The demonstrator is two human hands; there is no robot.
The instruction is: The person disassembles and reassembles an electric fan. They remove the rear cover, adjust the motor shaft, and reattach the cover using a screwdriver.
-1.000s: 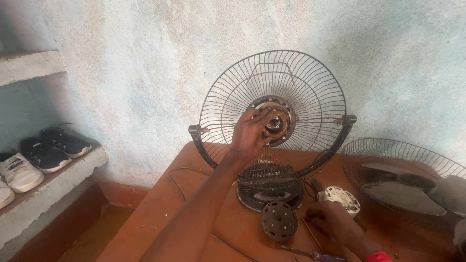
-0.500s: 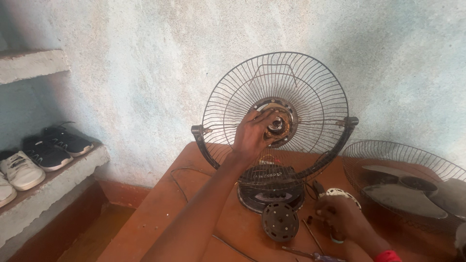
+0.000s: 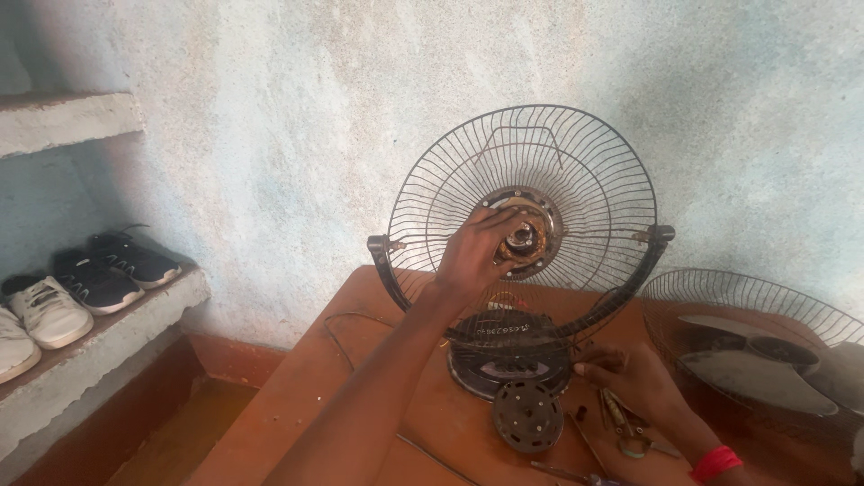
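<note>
Fan guard [image 3: 531,180] is standing stripped — blades [image 3: 756,369] lying aside; left hand [image 3: 475,256] is pinching the hub [image 3: 524,236], right hand [image 3: 634,378] curling loosely at the base [image 3: 508,360].

Black wire fan guard [image 3: 576,171], reddish-brown table [image 3: 297,405], red wristband [image 3: 715,463], pale blue wall [image 3: 297,117]

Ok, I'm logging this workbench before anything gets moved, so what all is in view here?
Rear fan guard: one, dark wire, upright in its yoke on the table.
Motor hub: one, rusty, guard centre.
Fan base: one, black, under the guard.
Round vented cover: one, dark, lying before the base.
Second guard with blade: one, grey, right.
Table: one, reddish-brown.
Shoes: several, black and white, left ledge.
Left hand: at the hub.
Right hand: beside the base.
</note>
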